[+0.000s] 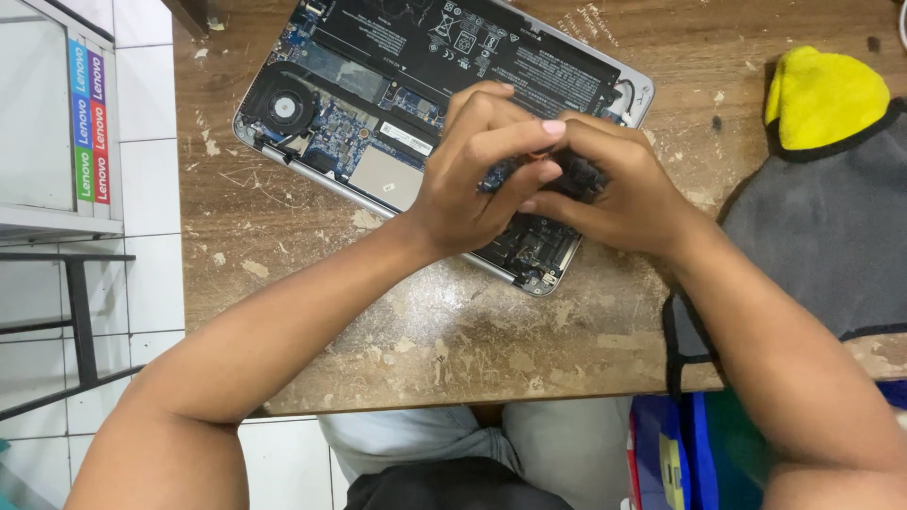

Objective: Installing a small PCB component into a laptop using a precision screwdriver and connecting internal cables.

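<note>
Nearest the camera: the person's lap, pale cloth over a dark garment, at the bottom edge below the tabletop (pixel 453 331). Both bare forearms rise from there toward the opened laptop (pixel 397 104).

Tabletop: brown wood-grain, badly worn, pale chips and flaked patches all over, scratches near the laptop's fan end. Its near edge runs just above the lap.

Floor: white tiles, seen beyond the tabletop's edge on the fan side of the laptop. A pale cabinet or case (pixel 47 113) with coloured strips down its edge stands there, on a dark metal frame.

Grey cloth (pixel 822 227) with dark trim, large, lies well apart from the laptop on the side away from the fan; a yellow cloth (pixel 822 94) lies over its far end. Below that, past the tabletop edge, blue and green items, too cropped to identify.

Laptop: bottom cover off, lying at a slant. Black battery along its far side, round fan (pixel 286 106) at one corner, blue circuit board between.

Left hand (pixel 472 175) and right hand (pixel 614 194) meet over the laptop's end opposite the fan, fingers curled and touching each other, hiding that part of the board. A small orange-brown bit shows between the fingertips; whether either grip is clenched on something I cannot tell.
</note>
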